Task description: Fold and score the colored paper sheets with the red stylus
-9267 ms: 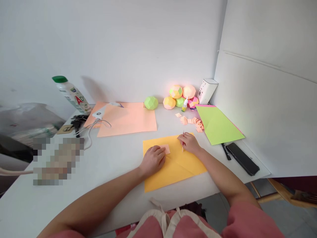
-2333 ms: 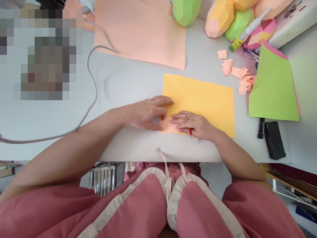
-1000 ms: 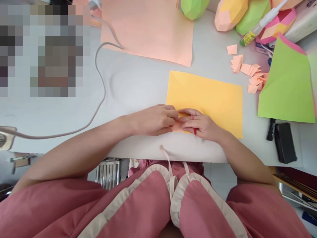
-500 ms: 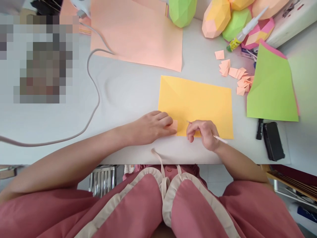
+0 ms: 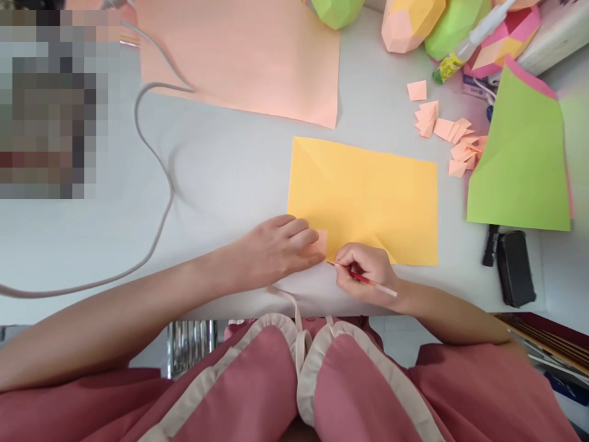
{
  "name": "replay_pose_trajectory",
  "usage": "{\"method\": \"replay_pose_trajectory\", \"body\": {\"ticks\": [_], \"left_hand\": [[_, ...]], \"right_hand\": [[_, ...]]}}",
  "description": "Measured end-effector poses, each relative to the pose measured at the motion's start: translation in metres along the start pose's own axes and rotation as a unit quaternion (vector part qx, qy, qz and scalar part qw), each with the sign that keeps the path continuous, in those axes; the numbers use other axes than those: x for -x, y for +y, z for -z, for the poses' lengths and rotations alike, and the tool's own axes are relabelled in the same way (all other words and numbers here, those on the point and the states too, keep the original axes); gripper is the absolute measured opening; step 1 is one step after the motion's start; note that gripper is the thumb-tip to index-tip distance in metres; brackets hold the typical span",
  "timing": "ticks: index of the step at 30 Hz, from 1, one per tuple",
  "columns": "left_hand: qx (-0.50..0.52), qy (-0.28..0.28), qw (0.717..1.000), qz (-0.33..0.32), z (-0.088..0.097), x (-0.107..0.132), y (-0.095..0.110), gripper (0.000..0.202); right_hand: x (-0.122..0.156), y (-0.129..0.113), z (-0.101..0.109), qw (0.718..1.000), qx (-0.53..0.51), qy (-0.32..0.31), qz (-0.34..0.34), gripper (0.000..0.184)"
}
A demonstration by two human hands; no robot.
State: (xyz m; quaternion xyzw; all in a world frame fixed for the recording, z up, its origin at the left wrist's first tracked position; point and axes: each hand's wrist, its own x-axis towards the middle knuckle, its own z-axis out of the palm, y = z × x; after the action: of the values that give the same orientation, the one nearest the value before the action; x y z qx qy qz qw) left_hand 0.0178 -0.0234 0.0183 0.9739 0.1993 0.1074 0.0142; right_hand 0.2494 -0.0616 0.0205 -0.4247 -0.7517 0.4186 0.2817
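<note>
My left hand (image 5: 288,248) lies flat over the lower left corner of a yellow paper sheet (image 5: 363,190). Its fingertips press a small pink paper piece (image 5: 321,244) onto the sheet; the palm hides part of that piece. In a writing grip, my right hand (image 5: 363,270) is closed around a slim pen (image 5: 368,281), red with a clear whitish end. The pen's tip touches down by the lower right corner of the pink piece, near the sheet's front edge. Beside my right hand, the yellow sheet's edge buckles up slightly.
A large pink sheet (image 5: 243,61) lies at the back, with a white cable (image 5: 172,184) curving down the left. Several small pink pieces (image 5: 460,141), a glue bottle (image 5: 453,61), a green sheet (image 5: 519,166), a black marker (image 5: 490,245) and a black case (image 5: 516,268) lie right.
My right hand has moved left and toward me, bringing the pen tip down beside the pink piece. My left hand keeps its place on the piece. The view has shifted slightly.
</note>
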Motion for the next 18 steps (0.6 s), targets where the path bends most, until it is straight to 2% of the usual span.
{"method": "replay_pose_trajectory", "body": {"ticks": [8, 18], "left_hand": [[0.010, -0.018, 1.000, -0.001, 0.0019, 0.0006, 0.0000, 0.033], [0.029, -0.016, 0.999, -0.009, 0.0017, 0.0017, -0.0013, 0.032]], "right_hand": [[-0.0019, 0.0007, -0.0006, 0.999, 0.016, 0.001, 0.032, 0.019], [-0.0015, -0.0004, 0.0006, 0.999, 0.026, -0.018, 0.004, 0.018]]}}
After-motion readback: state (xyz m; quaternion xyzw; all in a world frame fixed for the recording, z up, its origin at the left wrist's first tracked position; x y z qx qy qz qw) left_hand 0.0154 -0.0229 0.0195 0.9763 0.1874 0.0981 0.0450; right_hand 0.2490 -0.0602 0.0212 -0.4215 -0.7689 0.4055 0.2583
